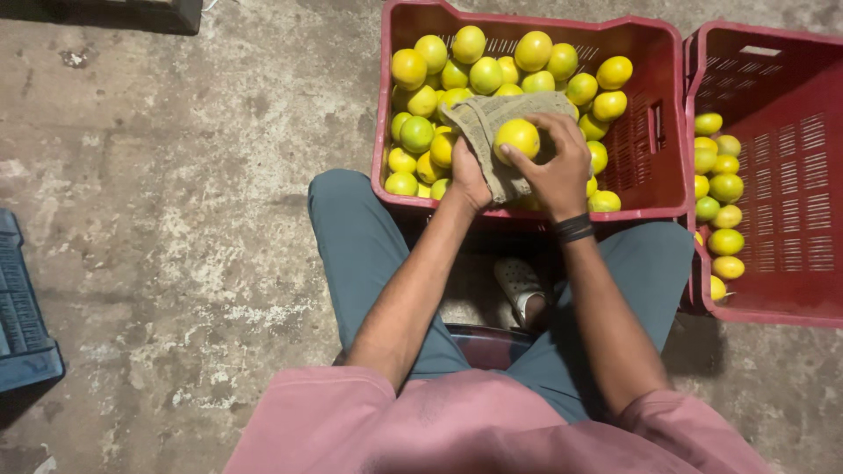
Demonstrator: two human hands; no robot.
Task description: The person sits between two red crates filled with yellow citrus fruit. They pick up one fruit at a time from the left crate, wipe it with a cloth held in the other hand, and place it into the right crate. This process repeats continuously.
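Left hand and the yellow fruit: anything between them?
Yes. In the head view a tan cloth lies between the left hand and the fruit; the right hand grips the fruit bare, over the red crate.

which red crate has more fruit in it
The red crate in front, between the knees: heaped with yellow-green fruit. The red crate on the right holds only one row.

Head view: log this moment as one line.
left hand: holds cloth | right hand: grips yellow fruit on cloth | front crate: fruit heaped | side crate: fewer fruit
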